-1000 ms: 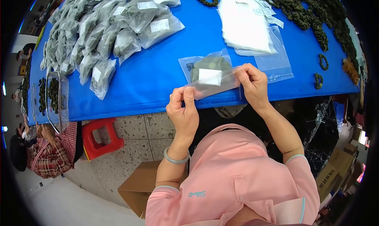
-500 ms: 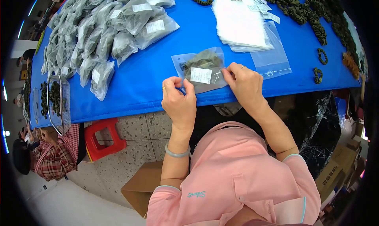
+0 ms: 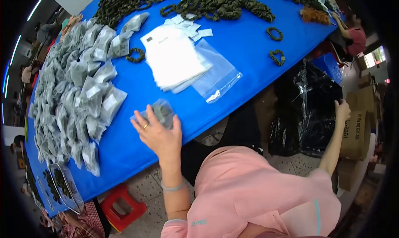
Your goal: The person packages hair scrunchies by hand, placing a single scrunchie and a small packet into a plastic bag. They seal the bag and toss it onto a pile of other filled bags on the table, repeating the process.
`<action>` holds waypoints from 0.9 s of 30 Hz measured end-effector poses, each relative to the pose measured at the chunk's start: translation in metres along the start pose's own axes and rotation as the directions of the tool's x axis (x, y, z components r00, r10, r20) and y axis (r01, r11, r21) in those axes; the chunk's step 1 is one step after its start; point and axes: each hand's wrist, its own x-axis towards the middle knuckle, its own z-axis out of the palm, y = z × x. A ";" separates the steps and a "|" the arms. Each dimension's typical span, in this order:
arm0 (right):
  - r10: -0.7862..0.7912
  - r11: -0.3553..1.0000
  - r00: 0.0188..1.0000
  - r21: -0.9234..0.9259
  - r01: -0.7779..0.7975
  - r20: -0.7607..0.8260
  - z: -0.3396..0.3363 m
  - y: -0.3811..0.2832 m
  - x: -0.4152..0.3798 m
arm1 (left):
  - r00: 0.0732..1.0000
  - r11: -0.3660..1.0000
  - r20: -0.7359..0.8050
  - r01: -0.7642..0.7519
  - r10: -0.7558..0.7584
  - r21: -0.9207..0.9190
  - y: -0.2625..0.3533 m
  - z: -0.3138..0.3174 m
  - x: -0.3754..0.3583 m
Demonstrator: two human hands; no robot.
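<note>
My left hand (image 3: 160, 135) lies with its fingers spread over a small clear plastic bag (image 3: 165, 113) on the blue table. A dark green scrunchie (image 3: 161, 112) shows inside the bag, partly hidden by my fingers. Off to the right, below table height, my right hand (image 3: 343, 111) is at the edge of a large black plastic bag (image 3: 314, 109); its fingers look curled on that edge. Beyond my left hand lies a stack of white printed bags (image 3: 170, 57), with an unfilled clear bag (image 3: 219, 74) beside it.
Many bagged scrunchies (image 3: 79, 105) are heaped at left, near a wire basket (image 3: 66, 188). Loose green scrunchies (image 3: 216, 5) lie at the back. A red stool (image 3: 122, 207) stands below the table. Cardboard boxes (image 3: 357, 126) are at right. Other people sit around.
My right hand has left the bagged scrunchie and moved far right to the black plastic. My left hand has turned and now spreads over the bag. The view has swung right.
</note>
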 end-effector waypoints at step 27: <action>-0.615 0.785 0.746 0.103 0.611 0.256 0.303 -0.210 0.160 | 0.781 0.806 -0.412 0.570 -0.469 0.162 -0.305 -0.063 0.186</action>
